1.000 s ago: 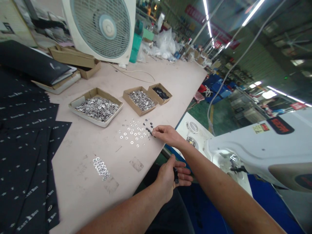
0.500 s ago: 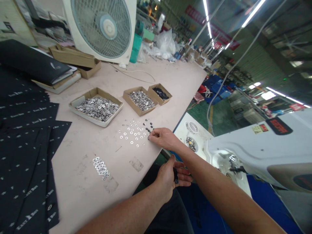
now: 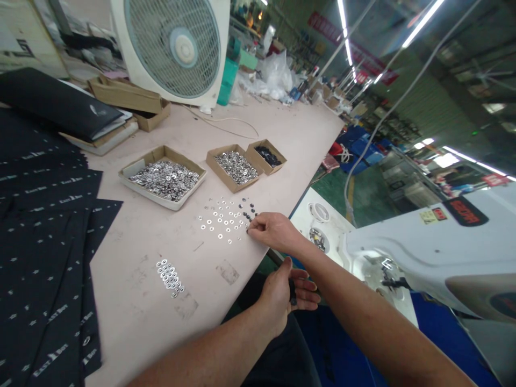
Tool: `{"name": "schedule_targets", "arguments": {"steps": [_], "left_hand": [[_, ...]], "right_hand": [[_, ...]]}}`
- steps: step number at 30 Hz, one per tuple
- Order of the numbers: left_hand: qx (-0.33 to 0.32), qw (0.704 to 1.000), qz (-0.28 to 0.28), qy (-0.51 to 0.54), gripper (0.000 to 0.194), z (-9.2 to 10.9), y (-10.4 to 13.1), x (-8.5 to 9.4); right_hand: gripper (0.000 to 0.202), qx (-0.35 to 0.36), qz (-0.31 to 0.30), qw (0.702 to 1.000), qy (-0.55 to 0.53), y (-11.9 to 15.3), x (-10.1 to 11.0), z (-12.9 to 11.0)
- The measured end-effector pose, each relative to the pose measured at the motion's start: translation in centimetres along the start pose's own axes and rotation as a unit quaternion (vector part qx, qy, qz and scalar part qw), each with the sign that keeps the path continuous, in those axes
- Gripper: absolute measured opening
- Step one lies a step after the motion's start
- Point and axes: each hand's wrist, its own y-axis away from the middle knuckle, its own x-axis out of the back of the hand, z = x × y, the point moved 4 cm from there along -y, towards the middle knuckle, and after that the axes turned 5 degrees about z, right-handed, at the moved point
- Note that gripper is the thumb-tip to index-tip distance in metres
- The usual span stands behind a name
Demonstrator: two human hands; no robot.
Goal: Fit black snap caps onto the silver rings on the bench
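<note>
At the table edge my right hand point(image 3: 272, 231) pinches a small black snap button at its fingertips. Beside it lie several loose black snap buttons point(image 3: 246, 216) and a scatter of silver ring-shaped snap parts point(image 3: 220, 220). Lower down, off the table's edge, my left hand point(image 3: 282, 293) is cupped with its palm turned up and fingers loosely curled. Dark pieces that look like black snap buttons point(image 3: 292, 293) rest in that palm, partly hidden by the thumb. A tight group of silver snap rings point(image 3: 170, 278) lies nearer on the table.
Cardboard trays hold silver snap parts point(image 3: 165, 181), smaller silver parts point(image 3: 237, 166) and black parts point(image 3: 268, 156). Printed black fabric point(image 3: 44, 269) covers the left side. A box fan point(image 3: 183, 48) stands behind. A white machine point(image 3: 407, 236) is at the right.
The view has shifted slightly, so the scene sits a little further right. Both hands keep nearly the same pose, the right still pinching at the black snap buttons.
</note>
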Motion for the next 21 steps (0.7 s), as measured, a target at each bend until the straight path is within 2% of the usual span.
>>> {"name": "schedule_targets", "arguments": {"steps": [7,14,21], "left_hand": [[0.008,1.0,0.007,0.0,0.055,0.2,0.1,0.0],[0.007,1.0,-0.009,-0.005,0.058,0.2,0.1,-0.2],[0.005,1.0,-0.01,0.002,0.056,0.1,-0.1,0.0]], "right_hand": [[0.011,-0.052,0.063,0.996,-0.023,-0.8,1.1,1.2],[0.013,-0.045,0.059,0.997,0.033,-1.5,0.2,1.5],[0.012,-0.038,0.065,0.994,0.083,-1.3,0.6,1.3]]}}
